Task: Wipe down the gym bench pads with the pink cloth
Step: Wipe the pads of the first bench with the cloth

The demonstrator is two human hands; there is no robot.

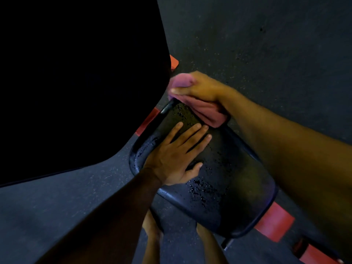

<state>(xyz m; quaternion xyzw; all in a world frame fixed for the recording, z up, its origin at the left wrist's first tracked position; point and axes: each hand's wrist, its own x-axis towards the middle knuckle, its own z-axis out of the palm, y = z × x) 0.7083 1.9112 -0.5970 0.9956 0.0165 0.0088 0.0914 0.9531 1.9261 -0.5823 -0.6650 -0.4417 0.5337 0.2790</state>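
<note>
The pink cloth (202, 103) sits bunched at the far edge of the seat pad (219, 180), gripped in the right hand (200, 86), fingers curled round it. The left hand (177, 151) lies flat and spread on the pad, bracing it. Droplets bead the dark surface. The bunched cloth may only smear them, and the bracing hand covers a patch that could get missed.

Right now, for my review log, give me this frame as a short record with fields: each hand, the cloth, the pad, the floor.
left hand: flat, fingers straight, pressing on the seat pad
right hand: grips the pink cloth
pink cloth: bunched, at the pad's far edge
seat pad: dark, droplets on its surface
back pad: large, dark, at left
floor: dark, speckled
</note>
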